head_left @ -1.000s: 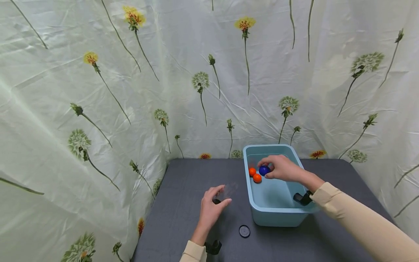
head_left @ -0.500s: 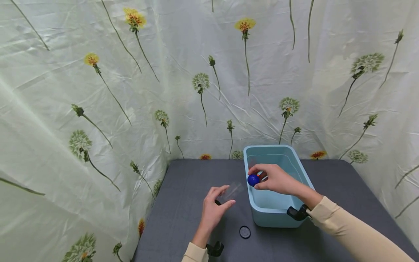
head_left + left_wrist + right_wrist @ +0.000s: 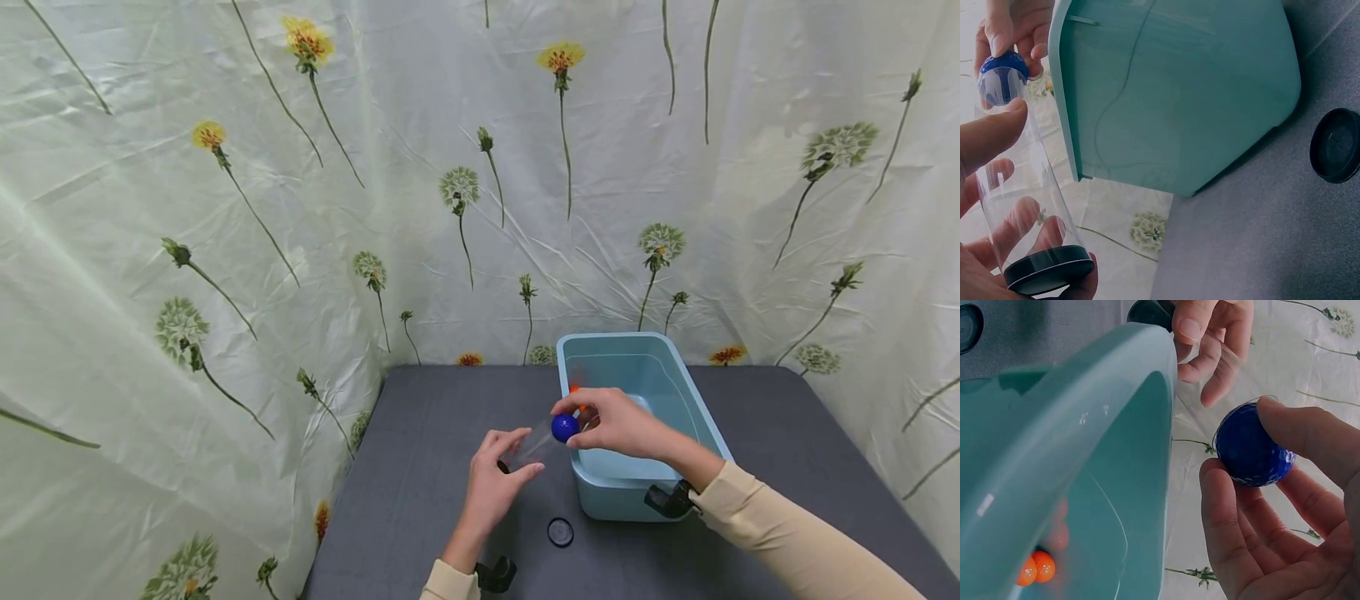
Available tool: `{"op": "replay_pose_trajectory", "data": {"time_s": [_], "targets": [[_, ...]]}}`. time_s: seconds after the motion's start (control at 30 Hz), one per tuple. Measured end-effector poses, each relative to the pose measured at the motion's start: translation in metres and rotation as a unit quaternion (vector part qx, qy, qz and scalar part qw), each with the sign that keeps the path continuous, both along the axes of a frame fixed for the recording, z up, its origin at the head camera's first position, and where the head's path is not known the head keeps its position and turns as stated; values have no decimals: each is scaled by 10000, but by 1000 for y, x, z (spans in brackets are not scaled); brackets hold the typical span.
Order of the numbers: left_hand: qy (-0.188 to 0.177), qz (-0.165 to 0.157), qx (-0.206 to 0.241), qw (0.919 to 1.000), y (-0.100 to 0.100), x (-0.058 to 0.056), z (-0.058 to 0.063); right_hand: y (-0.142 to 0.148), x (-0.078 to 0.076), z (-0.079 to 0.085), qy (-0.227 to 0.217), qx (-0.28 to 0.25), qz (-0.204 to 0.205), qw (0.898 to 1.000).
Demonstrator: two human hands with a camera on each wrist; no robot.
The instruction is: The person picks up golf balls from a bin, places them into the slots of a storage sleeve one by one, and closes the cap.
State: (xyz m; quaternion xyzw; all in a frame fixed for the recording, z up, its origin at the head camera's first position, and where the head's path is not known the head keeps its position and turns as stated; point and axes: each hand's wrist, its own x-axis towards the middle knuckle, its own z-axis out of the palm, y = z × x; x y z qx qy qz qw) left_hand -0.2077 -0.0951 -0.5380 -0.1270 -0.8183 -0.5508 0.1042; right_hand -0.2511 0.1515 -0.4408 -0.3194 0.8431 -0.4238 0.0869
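My left hand (image 3: 491,479) grips a clear plastic tube (image 3: 1029,181) with a black cap on its bottom end. The tube leans, its open mouth towards my right hand (image 3: 618,425). Between thumb and fingers my right hand pinches a blue golf ball (image 3: 1250,447), dimpled and glossy. In the left wrist view the ball sits right at the mouth of the tube, its lower part showing through the clear wall. Both hands are beside the left rim of a light blue bin (image 3: 637,482). Inside the bin lie orange balls (image 3: 1042,565), partly hidden behind my right hand in the head view.
A loose black round lid (image 3: 560,532) lies on the dark grey table (image 3: 442,408), in front of the bin and to its left. A white curtain (image 3: 420,208) printed with dandelions hangs behind the table and along its sides.
My right hand has lifted the blue golf ball out over the bin's left rim and brought it to the tube's mouth. My left hand has shifted slightly right with the tube.
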Motion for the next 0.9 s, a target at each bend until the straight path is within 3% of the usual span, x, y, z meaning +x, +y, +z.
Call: {"op": "replay_pose_trajectory", "data": {"time_s": [0.37,0.9], "targets": [[136,-132,-111,9998,-1,0,-2,-6,0,-2,-71,101,35,9999],[103,-86,-163,9998,-4,2,-2,-3,-5,-2,-23,24,132,9999]]}}
